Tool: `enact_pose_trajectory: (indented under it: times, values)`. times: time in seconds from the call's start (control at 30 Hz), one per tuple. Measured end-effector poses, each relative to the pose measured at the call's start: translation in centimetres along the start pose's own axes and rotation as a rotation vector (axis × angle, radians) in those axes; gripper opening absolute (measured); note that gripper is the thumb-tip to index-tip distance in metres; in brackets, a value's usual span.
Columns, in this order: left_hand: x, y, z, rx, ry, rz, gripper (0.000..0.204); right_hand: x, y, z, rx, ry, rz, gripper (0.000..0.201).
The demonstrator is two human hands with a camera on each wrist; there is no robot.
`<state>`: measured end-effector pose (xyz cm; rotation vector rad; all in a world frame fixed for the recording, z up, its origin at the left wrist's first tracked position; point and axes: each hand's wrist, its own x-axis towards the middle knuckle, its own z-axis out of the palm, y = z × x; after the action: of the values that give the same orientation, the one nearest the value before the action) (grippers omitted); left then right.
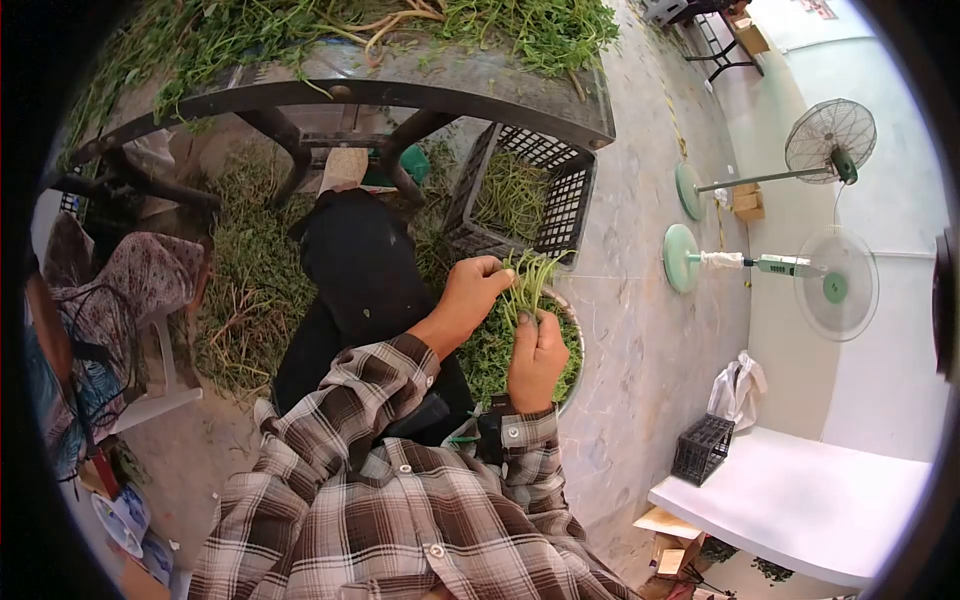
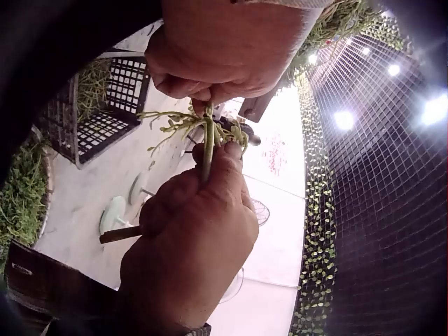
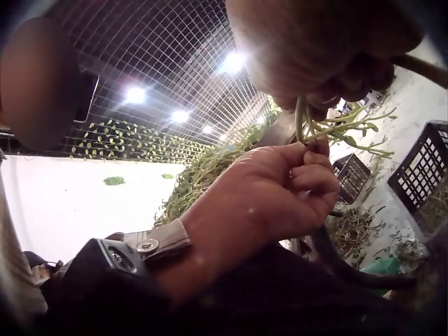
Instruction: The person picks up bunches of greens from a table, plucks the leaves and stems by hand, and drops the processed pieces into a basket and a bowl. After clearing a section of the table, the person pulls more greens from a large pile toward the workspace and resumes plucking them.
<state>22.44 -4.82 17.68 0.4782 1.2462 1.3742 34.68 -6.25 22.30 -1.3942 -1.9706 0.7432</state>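
In the head view, both hands meet over a round basin [image 1: 582,350] of leafy greens [image 1: 490,352], between the lap and a black crate. My left hand [image 1: 468,302] pinches the top of a small bunch of green stems [image 1: 530,285] between thumb and fingers. Close beside it, my right hand [image 1: 538,360] grips the same bunch, thumb laid along it. The left wrist view shows a thick stem [image 2: 208,147] running between the two hands, and a cut stem end [image 2: 120,234] poking out of the right fist. Thin forked shoots [image 3: 360,133] spread sideways from the pinch.
The black crate [image 1: 580,205] holds more stems. Ahead stands a table [image 1: 510,90] heaped with greens [image 1: 540,35]. Plant litter [image 1: 250,290] covers the floor at left. Two standing fans [image 1: 680,258] and a white table [image 1: 780,490] are at right. Someone sits at left.
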Motion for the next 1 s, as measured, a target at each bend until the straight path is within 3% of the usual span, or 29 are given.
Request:
enact_pose_trajectory:
  times: [0.23,0.33,0.43,0.57,0.7,0.77,0.8,0.9,1.0]
  values:
    - [0.1,0.2,-0.1,-0.039,0.014,0.016,0.016,-0.6,-0.7,-0.3,-0.029,-0.004,-0.022,0.014]
    - [1.2,1.3,-0.9,-0.232,0.264,0.001,0.016,-1.5,-1.2,-1.4,-0.057,0.03,-0.071,0.015]
    - [1.4,2.4,-1.6,-0.286,0.184,-0.065,0.022,-2.6,-0.8,-2.6,0.032,0.081,0.046,0.017]
    - [0.1,1.9,-1.5,-0.204,0.092,-0.076,0.021,-1.9,-0.1,-2.6,0.026,0.166,0.008,0.02]
    - [-0.5,1.1,-1.0,-0.147,0.1,0.11,0.025,-0.9,0.1,-2.2,0.038,0.202,-0.03,0.021]
    - [-0.9,1.8,-1.5,-0.138,-0.079,-0.042,0.029,-0.4,-0.2,-1.9,0.196,0.159,0.089,0.021]
    - [-1.3,2.0,-1.5,-0.148,-0.133,-0.061,0.035,-0.2,0.6,-1.8,0.138,0.151,0.044,0.022]
    - [-2.0,2.4,-1.2,-0.051,-0.176,-0.113,0.04,0.3,0.2,-1.4,0.172,0.177,0.043,0.021]
    - [-1.8,1.8,-1.3,-0.057,-0.058,0.002,0.04,0.5,0.4,-1.2,0.224,0.197,0.103,0.018]
